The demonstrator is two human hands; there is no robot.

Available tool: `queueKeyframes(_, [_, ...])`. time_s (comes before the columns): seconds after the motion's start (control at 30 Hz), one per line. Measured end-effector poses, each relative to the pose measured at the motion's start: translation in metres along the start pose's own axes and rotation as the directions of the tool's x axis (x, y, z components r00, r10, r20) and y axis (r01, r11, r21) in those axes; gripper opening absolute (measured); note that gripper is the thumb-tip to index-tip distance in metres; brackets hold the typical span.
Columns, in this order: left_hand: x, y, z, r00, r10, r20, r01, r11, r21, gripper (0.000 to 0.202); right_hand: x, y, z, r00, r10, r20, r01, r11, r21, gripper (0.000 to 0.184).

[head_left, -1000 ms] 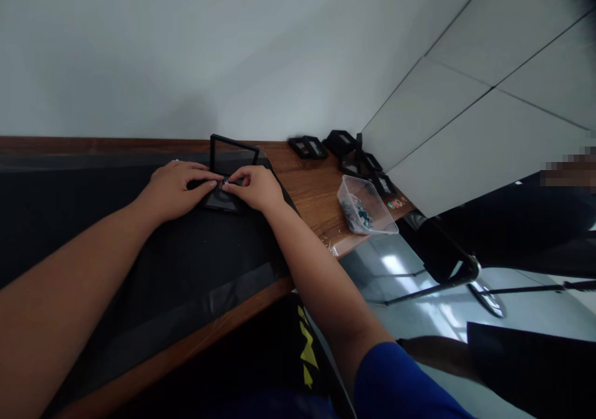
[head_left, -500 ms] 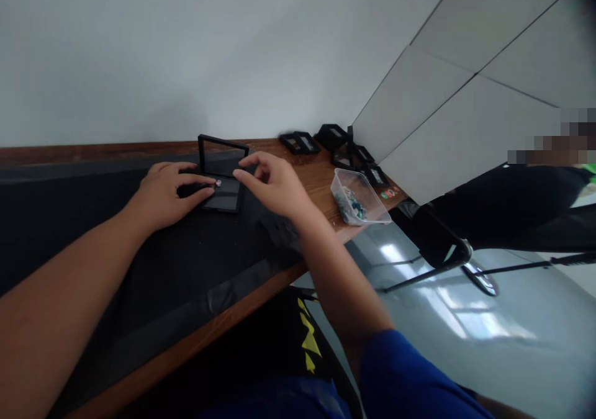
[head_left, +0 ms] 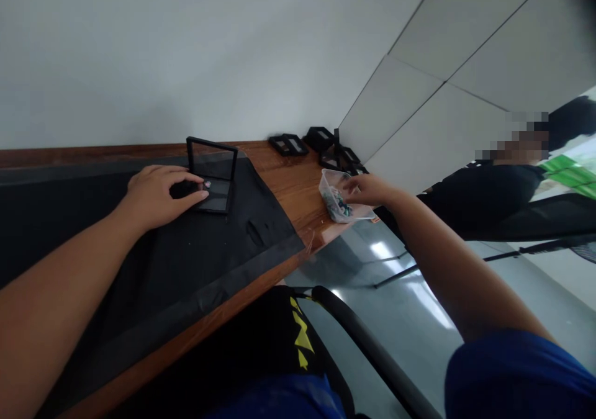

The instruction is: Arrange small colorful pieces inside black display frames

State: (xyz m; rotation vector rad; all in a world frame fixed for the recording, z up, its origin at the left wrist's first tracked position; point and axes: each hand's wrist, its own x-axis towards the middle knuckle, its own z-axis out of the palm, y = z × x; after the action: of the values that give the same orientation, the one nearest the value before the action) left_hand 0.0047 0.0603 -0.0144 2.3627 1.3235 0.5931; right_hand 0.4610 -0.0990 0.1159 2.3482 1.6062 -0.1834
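Note:
A black-framed display case (head_left: 212, 141) stands on the black mat, its upper frame raised with a clear pane and its lower half lying flat. On the lower half is a small shiny pinkish piece (head_left: 207, 184). My left hand (head_left: 156, 197) rests at the case's left side, thumb and index finger apart beside that piece. My right hand (head_left: 372, 190) reaches over a clear plastic tub (head_left: 365, 214), fingers parted and pointing down at the small green and white pieces (head_left: 343, 208) in it. Nothing shows between the right fingers.
Several black frames (head_left: 288, 144) lie along the wall at the table's back right corner. The black mat (head_left: 251, 189) covers much of the wooden table (head_left: 298, 180). A person in dark clothing (head_left: 484, 198) sits to the right. A dark chair armrest (head_left: 372, 351) is near my lap.
My right hand has left the display case and moved right to the plastic tub. My left hand stays by the case. The view has shifted slightly.

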Motion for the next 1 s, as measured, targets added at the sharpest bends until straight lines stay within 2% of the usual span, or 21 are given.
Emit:
queueKeyframes(0.2, [0.002, -0.008, 0.001, 1.0, 0.026, 0.016, -0.025, 0.999, -0.027, 0.05, 0.005, -0.018, 0.006, 0.987, -0.091, 0.131, 0.115, 0.976, -0.187, 0.035])
queueKeyframes(0.47, [0.002, -0.005, -0.001, 0.999, 0.024, 0.035, -0.025, 0.999, 0.028, 0.059, 0.005, -0.014, -0.001, 0.994, -0.064, 0.087, 0.082, 0.969, -0.232, 0.03])
queueKeyframes(0.63, [0.003, -0.01, 0.002, 0.996, 0.084, 0.013, -0.084, 0.996, 0.013, 0.062, -0.005, -0.005, -0.011, 0.998, -0.057, -0.012, 0.055, 0.991, -0.124, 0.023])
queueKeyframes(0.8, [0.006, -0.021, 0.006, 0.992, 0.126, -0.018, -0.126, 0.992, -0.006, 0.06, -0.011, -0.002, -0.011, 0.997, -0.043, -0.069, 0.039, 0.997, -0.061, 0.013])
queueKeyframes(1.0, [0.008, -0.03, 0.011, 0.989, 0.143, -0.049, -0.146, 0.987, -0.063, 0.061, -0.015, 0.002, -0.014, 0.99, -0.013, -0.141, 0.034, 0.989, 0.145, 0.009])
